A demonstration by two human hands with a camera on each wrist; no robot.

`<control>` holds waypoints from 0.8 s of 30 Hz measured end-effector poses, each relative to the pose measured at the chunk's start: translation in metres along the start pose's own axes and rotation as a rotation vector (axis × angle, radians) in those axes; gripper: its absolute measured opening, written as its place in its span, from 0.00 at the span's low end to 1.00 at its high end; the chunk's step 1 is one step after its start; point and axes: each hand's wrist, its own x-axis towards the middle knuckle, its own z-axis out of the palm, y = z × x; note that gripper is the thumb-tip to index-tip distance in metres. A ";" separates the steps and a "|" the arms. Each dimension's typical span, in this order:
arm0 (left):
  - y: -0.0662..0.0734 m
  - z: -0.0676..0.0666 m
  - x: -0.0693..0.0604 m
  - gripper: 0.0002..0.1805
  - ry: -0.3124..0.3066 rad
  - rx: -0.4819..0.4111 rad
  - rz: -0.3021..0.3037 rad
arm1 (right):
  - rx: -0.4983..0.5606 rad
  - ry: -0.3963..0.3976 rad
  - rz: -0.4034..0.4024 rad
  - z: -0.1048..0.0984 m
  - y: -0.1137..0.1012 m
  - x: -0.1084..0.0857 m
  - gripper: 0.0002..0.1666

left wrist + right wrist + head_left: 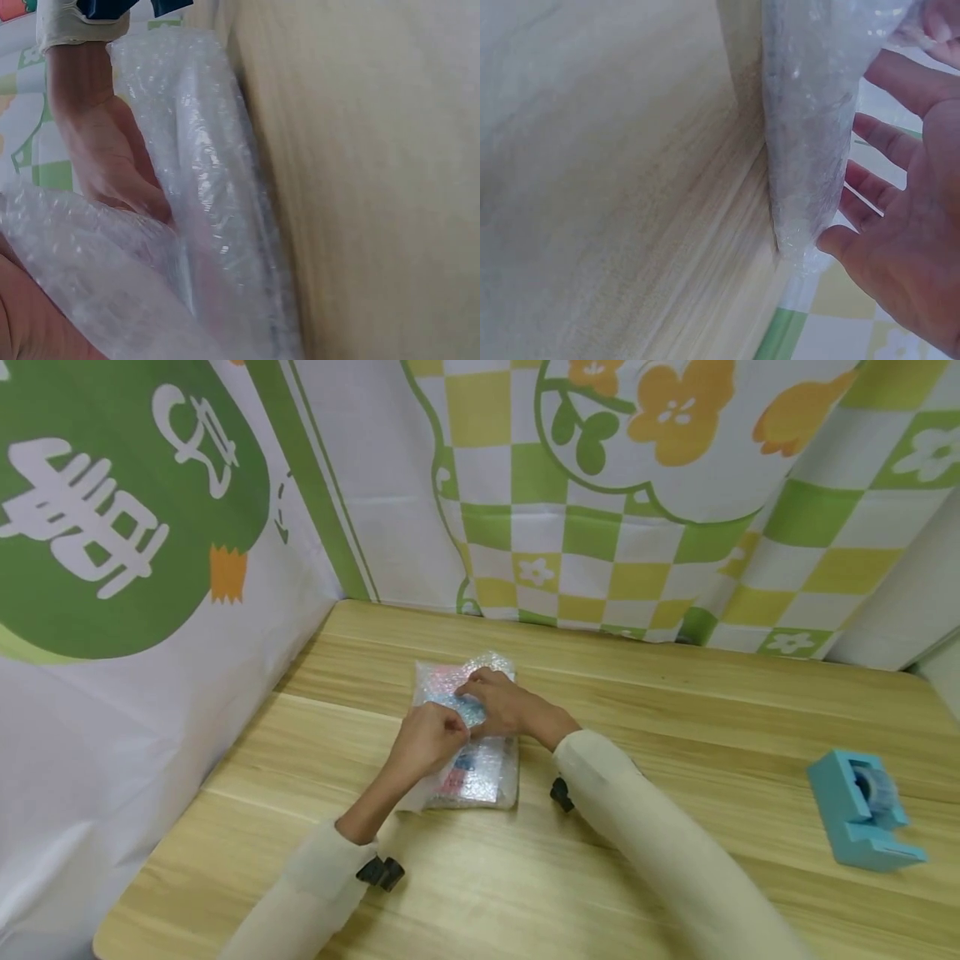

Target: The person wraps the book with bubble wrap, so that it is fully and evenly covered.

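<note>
On the table lies a flat package in clear bubble wrap [483, 781], with pink, blue and white print showing through. My left hand [427, 739] pinches a loose edge of the wrap; the left wrist view shows this raised flap [97, 270] standing apart from the wrapped body. Over the package's upper part is my right hand [506, 703]. Its spread, slightly bent fingers [889, 142] touch the wrap's surface in the right wrist view. What is printed inside is too blurred to read.
A light-blue tape dispenser [843, 827] with a roll of clear tape [883, 789] stands on the wooden table [675, 860] at the right. Patterned green, yellow and white cloth [585, 560] hangs behind the table, and a white and green sheet [225, 668] borders its left side.
</note>
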 end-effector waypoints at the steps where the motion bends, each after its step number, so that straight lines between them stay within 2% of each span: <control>1: -0.001 0.001 -0.001 0.06 0.000 -0.002 -0.002 | 0.002 -0.003 -0.002 0.000 0.000 0.000 0.40; 7: -0.004 0.003 -0.003 0.05 -0.017 -0.033 -0.045 | 0.027 -0.038 0.005 -0.002 0.000 0.000 0.38; 11: -0.004 0.003 -0.003 0.09 -0.042 -0.034 -0.037 | 0.069 -0.056 0.026 -0.005 0.001 0.000 0.35; 15: -0.003 0.000 -0.003 0.11 -0.114 -0.054 -0.046 | 0.094 -0.070 0.043 -0.007 0.001 0.001 0.35; 19: -0.001 -0.004 -0.003 0.13 -0.200 -0.104 -0.085 | 0.096 -0.066 0.045 -0.007 0.001 0.002 0.34; 24: -0.001 -0.009 -0.004 0.23 -0.257 -0.142 -0.096 | 0.097 -0.068 0.039 -0.007 0.001 0.002 0.32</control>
